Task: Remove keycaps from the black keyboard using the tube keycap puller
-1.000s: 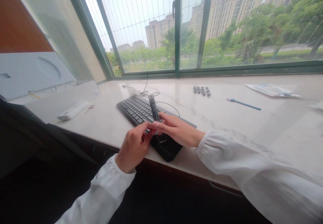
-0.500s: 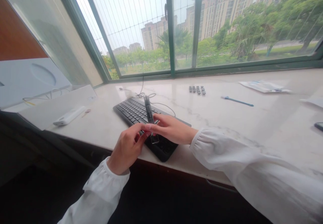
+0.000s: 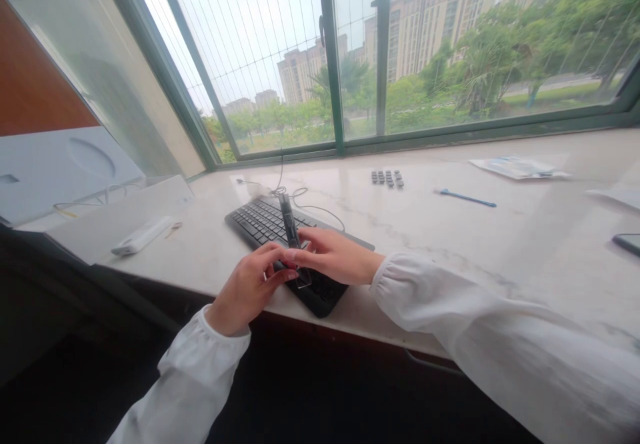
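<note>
Little is shifted since earlier: puller (image 3: 289, 227) pinched in right hand (image 3: 334, 255), left hand (image 3: 249, 287) steadying; keycap may spring off keyboard (image 3: 260, 221).

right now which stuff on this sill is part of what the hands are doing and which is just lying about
In use:
- black keyboard
- slim dark tool, gripped by the right hand
- left hand, fingertips at the tool's lower end

Lying about:
- loose dark keycaps
- blue pen
- white bar
- packet
</note>
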`<state>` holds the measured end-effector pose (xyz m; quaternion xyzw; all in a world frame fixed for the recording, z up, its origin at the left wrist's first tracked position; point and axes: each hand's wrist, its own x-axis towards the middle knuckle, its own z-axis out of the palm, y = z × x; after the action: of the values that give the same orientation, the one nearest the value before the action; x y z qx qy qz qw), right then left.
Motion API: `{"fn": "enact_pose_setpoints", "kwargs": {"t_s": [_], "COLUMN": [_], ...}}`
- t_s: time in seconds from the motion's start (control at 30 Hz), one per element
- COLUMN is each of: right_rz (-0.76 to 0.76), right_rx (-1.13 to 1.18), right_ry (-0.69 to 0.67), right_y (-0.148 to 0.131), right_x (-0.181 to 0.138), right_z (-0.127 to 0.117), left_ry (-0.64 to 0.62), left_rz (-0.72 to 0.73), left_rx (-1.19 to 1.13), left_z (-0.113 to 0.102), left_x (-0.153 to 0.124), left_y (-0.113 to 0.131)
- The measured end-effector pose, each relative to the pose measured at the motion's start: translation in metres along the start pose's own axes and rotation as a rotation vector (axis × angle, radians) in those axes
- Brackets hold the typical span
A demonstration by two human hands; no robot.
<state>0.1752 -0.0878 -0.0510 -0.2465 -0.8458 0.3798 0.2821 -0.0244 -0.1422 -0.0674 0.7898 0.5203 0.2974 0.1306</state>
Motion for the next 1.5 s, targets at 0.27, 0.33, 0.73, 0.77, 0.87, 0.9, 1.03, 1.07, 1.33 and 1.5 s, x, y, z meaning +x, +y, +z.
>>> {"fn": "enact_pose_setpoints", "kwargs": {"t_s": [0.27, 0.33, 0.73, 0.77, 0.87, 0.9, 1.03, 1.07, 1.33, 1.5], "right_rz": [0.03, 0.026, -0.004, -0.002, 0.011, 0.015, 0.023, 0.023, 0.025, 0.003], "right_rx": [-0.039, -0.044, -0.12, -0.129, -0.125, -0.114, -0.092, -0.092, -0.14, -0.151], "right_ry": [-0.016, -0.015, -0.001, -0.001, -0.01, -0.014, -0.017, -0.019, -0.017, -0.049], "right_y": [0.001, 0.001, -0.001, -0.001, -0.001, -0.001, -0.001, -0.001, -0.004, -0.007], "right_x": [0.002, 0.002, 0.001, 0.001, 0.001, 0.0, -0.001, -0.001, -0.001, -0.001], "right_z": [0.0, 0.0, 0.001, 0.001, 0.002, 0.002, 0.001, 0.001, 0.001, 0.001], "left_ry": [0.198, 0.236, 0.339, 0.341, 0.339, 0.336, 0.308, 0.299, 0.31, 0.329], "left_rz": [-0.029, -0.032, -0.153, -0.163, -0.185, -0.19, -0.199, -0.198, -0.161, -0.171], "left_rx": [0.053, 0.084, 0.291, 0.299, 0.338, 0.351, 0.359, 0.352, 0.298, 0.279], "left_z": [0.01, 0.013, 0.025, 0.026, 0.027, 0.027, 0.025, 0.025, 0.024, 0.027], "left_x": [-0.009, -0.014, -0.033, -0.033, -0.032, -0.031, -0.029, -0.028, -0.029, -0.03], "left_y": [0.002, 0.005, 0.028, 0.029, 0.03, 0.03, 0.031, 0.031, 0.032, 0.034]}}
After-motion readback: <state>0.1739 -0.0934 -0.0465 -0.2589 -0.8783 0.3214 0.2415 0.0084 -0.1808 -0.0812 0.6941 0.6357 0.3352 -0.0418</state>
